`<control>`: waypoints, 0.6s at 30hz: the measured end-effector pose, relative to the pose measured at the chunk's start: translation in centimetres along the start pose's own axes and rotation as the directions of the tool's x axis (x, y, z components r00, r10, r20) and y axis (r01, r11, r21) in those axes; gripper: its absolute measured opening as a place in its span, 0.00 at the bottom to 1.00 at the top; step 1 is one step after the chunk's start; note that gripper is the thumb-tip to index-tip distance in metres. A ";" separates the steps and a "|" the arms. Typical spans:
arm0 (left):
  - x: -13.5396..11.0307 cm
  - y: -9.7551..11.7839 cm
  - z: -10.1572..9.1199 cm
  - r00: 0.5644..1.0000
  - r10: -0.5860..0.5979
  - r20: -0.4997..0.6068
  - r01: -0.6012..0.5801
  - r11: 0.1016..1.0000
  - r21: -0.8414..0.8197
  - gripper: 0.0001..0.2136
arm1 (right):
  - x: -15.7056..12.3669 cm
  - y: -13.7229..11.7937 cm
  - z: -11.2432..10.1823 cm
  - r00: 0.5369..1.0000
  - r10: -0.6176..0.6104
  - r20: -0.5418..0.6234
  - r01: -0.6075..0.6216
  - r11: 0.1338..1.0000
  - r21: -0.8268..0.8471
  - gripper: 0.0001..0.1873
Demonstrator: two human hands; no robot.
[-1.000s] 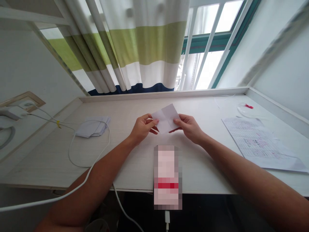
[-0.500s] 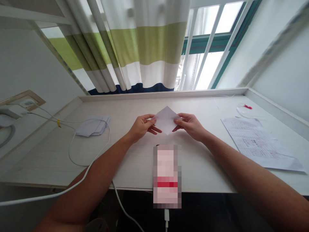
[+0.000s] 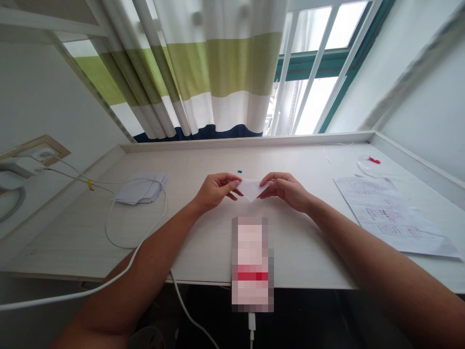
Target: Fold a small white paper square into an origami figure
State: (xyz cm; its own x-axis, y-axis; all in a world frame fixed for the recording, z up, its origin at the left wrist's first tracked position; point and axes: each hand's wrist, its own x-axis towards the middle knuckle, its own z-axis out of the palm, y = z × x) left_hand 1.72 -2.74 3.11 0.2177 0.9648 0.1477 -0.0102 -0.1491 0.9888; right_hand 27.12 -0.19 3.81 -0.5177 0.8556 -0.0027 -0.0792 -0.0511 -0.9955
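A small white sheet of paper point(image 3: 251, 190), folded into a triangle with its point toward me, is held just over the desk. My left hand point(image 3: 218, 191) pinches its left corner between thumb and fingers. On the opposite side, my right hand point(image 3: 283, 190) grips the right corner the same way. Just beyond the paper lies a tiny blue piece point(image 3: 240, 171) on the desk. Nearer to me, below both hands, is a phone point(image 3: 252, 264) with a blurred screen and a white cable plugged into its lower end.
A stack of white paper point(image 3: 138, 190) lies at the left under a looping white cable point(image 3: 105, 223). Written sheets point(image 3: 388, 213) lie at the right, near a small red item point(image 3: 374, 160). The white desk point(image 3: 203, 242) has a raised back rim below a curtain point(image 3: 225, 68).
The diamond-shaped paper has become a triangle, its upper half folded down. The blue piece on the desk behind it now shows. Both hands stay almost in place.
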 end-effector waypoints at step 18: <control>-0.9 -0.4 2.3 0.995 0.044 0.092 -0.048 0.998 0.035 0.15 | -0.3 0.3 2.4 0.993 -0.109 0.033 0.113 0.984 -0.138 0.20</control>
State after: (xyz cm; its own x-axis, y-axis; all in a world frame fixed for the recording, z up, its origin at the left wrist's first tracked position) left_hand 3.74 -4.03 2.56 0.3054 0.9334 0.1885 0.0138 -0.2023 0.9792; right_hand 25.22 -1.63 3.71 -0.5338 0.8386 0.1090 -0.0188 0.1170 -0.9929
